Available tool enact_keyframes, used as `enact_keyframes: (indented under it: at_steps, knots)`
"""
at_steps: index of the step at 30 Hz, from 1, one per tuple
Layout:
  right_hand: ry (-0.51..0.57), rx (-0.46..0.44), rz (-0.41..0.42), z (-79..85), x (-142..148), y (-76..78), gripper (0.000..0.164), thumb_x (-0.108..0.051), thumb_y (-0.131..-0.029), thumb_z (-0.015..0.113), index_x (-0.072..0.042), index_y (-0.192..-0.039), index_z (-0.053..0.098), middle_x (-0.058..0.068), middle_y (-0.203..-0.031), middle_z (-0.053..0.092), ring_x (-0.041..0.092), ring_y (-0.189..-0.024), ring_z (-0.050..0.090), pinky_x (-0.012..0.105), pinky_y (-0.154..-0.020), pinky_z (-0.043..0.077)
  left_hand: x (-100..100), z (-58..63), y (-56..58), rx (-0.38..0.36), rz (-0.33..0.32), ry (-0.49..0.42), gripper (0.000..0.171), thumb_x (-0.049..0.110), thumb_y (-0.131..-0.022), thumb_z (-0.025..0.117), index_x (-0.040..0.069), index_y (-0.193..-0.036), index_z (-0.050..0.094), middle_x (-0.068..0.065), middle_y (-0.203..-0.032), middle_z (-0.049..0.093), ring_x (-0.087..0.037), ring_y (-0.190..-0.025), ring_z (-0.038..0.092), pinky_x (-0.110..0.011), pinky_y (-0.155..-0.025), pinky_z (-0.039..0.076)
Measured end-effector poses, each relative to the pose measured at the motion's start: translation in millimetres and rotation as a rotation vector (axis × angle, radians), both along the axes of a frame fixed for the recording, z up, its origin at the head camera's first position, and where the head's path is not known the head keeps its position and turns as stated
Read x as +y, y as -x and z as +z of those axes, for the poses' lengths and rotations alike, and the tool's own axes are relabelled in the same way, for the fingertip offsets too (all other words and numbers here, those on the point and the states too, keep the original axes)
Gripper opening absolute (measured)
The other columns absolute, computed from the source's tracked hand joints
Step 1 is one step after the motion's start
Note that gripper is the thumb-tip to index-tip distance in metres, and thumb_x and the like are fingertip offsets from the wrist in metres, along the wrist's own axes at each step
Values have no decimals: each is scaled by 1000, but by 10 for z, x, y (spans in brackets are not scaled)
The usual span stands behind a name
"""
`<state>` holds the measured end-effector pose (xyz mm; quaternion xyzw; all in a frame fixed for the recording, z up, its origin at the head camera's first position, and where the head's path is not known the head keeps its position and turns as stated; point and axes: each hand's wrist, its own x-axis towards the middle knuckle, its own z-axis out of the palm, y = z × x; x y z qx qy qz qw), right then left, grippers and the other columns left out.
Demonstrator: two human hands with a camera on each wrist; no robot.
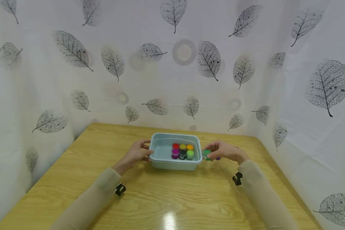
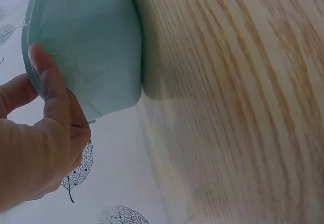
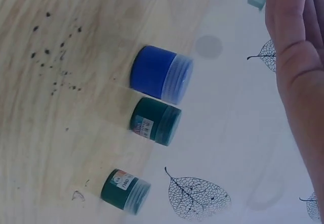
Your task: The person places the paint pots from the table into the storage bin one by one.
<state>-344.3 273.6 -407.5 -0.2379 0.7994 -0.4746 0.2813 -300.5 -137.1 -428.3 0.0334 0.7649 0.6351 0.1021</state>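
A pale blue plastic basin [image 1: 175, 166] stands on the wooden table between my hands. My left hand [image 1: 137, 152] pinches its left rim; the left wrist view shows the thumb [image 2: 48, 77] against the outer wall of the basin [image 2: 101, 47]. Inside are several small paint jars, among them a red jar [image 1: 175, 146], a magenta jar [image 1: 175, 153] and a light green jar [image 1: 190, 155]. My right hand [image 1: 225, 150] holds a green paint jar [image 1: 206, 155] just beside the right rim. In the right wrist view that hand [image 3: 298, 57] is mostly out of frame.
Near my right hand stand a blue jar [image 3: 154, 72], a dark green jar [image 3: 152, 120] and another green jar [image 3: 121, 189]. Dark specks dot the tabletop [image 3: 101, 133] there. A leaf-patterned curtain [image 1: 161, 76] borders the table at the back and sides.
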Motion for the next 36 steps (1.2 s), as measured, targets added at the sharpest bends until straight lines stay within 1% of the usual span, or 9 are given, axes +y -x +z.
enact_keyframes:
  at_steps: [3,5,13,18,21,26,29,33,36]
  knots:
    - [3,27,-16,39,-32,5,43,-18,-89,72,-1,-126,61,3,-102,71,16,-81,65,50,-80,57,3,3,5,2,-2,6,61,-2,-90,66,-1,-145,40,-20,-114,51,-24,-80,63,-38,-69,63]
    - [6,33,-44,59,-41,3,43,-18,-89,73,-2,-127,61,2,-102,71,15,-81,65,46,-79,58,4,-2,10,4,-3,4,61,-2,-90,66,-1,-145,40,-21,-115,51,-24,-81,63,-40,-71,62]
    - [28,53,-67,102,-172,-16,54,-18,-88,73,3,-134,55,4,-113,69,19,-92,67,51,-89,56,12,-27,12,4,-2,8,59,-2,-90,65,-1,-144,42,-21,-113,52,-24,-80,64,-44,-74,62]
    - [46,73,-87,121,-333,-22,54,-19,-87,75,4,-132,55,6,-112,69,20,-90,67,41,-86,59,12,-26,17,5,-4,-1,58,-3,-90,64,-2,-144,42,-19,-111,52,-25,-82,64,-43,-73,63]
    - [46,107,-76,131,-449,-34,55,-20,-87,75,4,-132,55,8,-111,69,23,-91,67,38,-85,59,12,-24,18,12,-11,-7,58,-4,-90,63,-3,-144,42,-18,-110,51,-25,-82,63,-42,-72,63]
    - [20,164,-56,118,-625,-33,54,-22,-87,75,0,-134,56,7,-111,68,31,-97,67,42,-89,58,12,-30,27,1,-5,-5,59,-4,-90,64,-2,-144,42,-18,-109,52,-24,-82,63,-43,-75,62]
    - [25,164,-48,101,-710,-5,53,-21,-89,73,-2,-134,56,9,-113,66,34,-99,66,46,-92,57,15,-34,28,-2,-1,-2,59,-4,-90,64,-1,-144,42,-18,-109,52,-24,-82,63,-44,-75,62]
    - [43,152,-54,82,-816,46,55,-19,-88,74,0,-136,54,10,-117,64,30,-101,66,49,-94,56,18,-45,30,-2,6,-6,58,-4,-89,65,0,-143,43,-18,-109,52,-25,-80,63,-42,-72,63]
    - [54,165,-73,62,-893,69,54,-18,-87,75,0,-134,56,11,-120,64,25,-99,66,48,-93,56,15,-49,32,-5,11,-6,58,-4,-89,65,0,-143,44,-18,-109,52,-25,-80,63,-40,-71,63]
